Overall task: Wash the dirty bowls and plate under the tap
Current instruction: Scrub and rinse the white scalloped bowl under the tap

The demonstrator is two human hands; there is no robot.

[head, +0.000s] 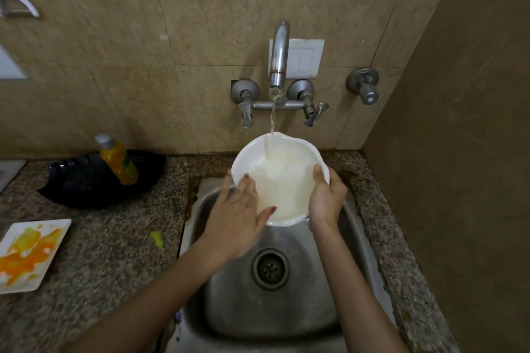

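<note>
While water from the tap point(278, 51) runs into it, the white bowl point(284, 180) is held tilted over the sink point(286, 318), its inside pale, wet and glossy. The right hand point(327, 198) grips its right rim, thumb hooked over the edge. The left hand point(238, 215) lies flat, straight fingers pressed on the inner wall. The bowl's underside is hidden. On the bench point(109, 252), well to the left, a white plate point(28, 252) smeared orange and yellow is cut off by the frame edge. A yellow bottle point(119, 162) leans in a black dish point(86, 183) whose shape is hard to make out.
</note>
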